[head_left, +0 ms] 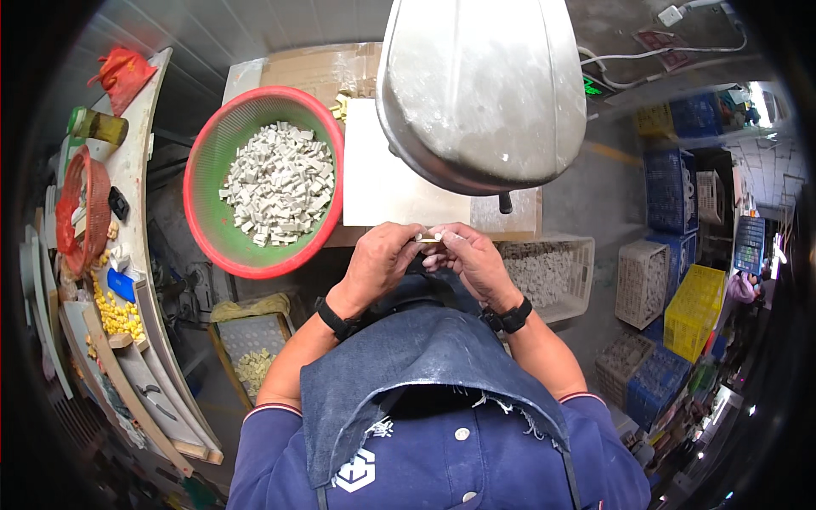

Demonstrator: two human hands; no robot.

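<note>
My left hand [379, 262] and my right hand [478, 262] meet in front of my chest, fingertips pinched together. Between them sits a small pale block [427, 240] with a thin yellowish-green edge, held from both ends. Its exact kind is too small to make out. Just beyond my hands lies a white board [382, 183] on the bench. To the left of the board, a red-rimmed green plastic basket [197, 191] holds a heap of small white blocks [279, 183].
A large metal machine housing [480, 85] overhangs the board's right side. A white crate [586, 289] of pale pieces stands right of my hands. Lower left is a tray [228, 357] with yellowish pieces. A cluttered shelf [157, 319] runs along the left; stacked crates [671, 191] stand far right.
</note>
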